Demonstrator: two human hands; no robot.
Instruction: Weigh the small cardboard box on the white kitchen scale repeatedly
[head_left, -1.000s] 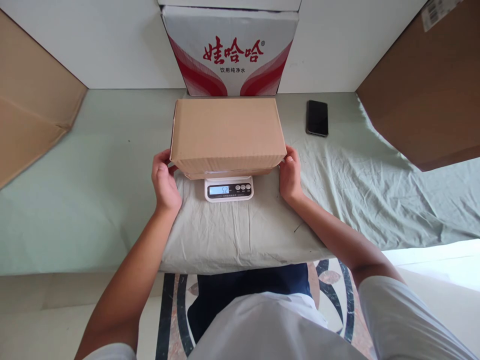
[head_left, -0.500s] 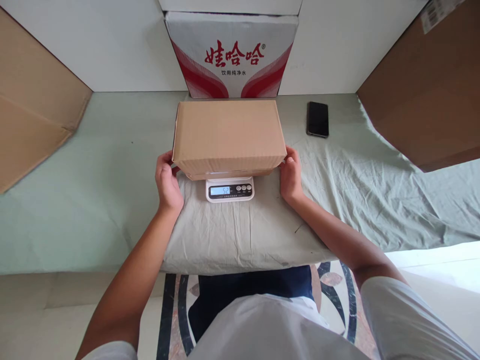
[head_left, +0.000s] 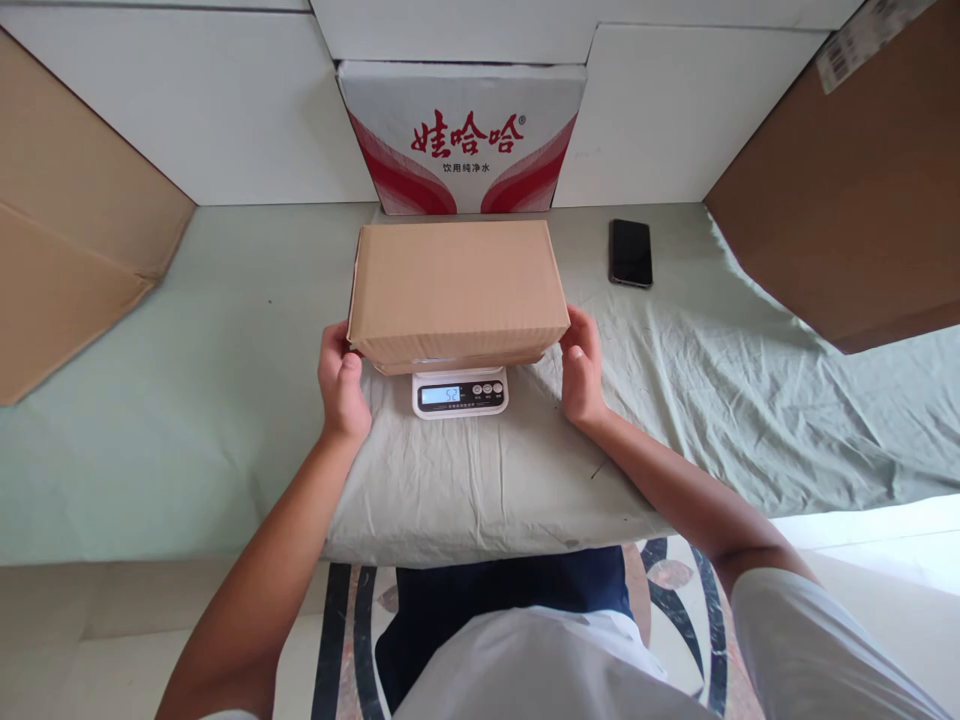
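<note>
The left hand [head_left: 345, 388] and right hand [head_left: 583, 375] have shifted slightly at the thumbs while the cardboard box [head_left: 459, 278] stays between them on the scale [head_left: 460, 411], its display [head_left: 440, 395] apparently unchanged, suggesting steady support, though one cannot tell whether the curled fingers [head_left: 333, 340] grip it.

"What did we count?"
"We saw one plain box [head_left: 459, 285], one printed carton [head_left: 463, 140] and two large cardboard pieces [head_left: 75, 225] [head_left: 862, 190]."
"And besides those?"
"We had two hands [head_left: 345, 388] [head_left: 583, 372], one scale [head_left: 466, 394] with three buttons [head_left: 487, 388], and one phone [head_left: 631, 253]."
</note>
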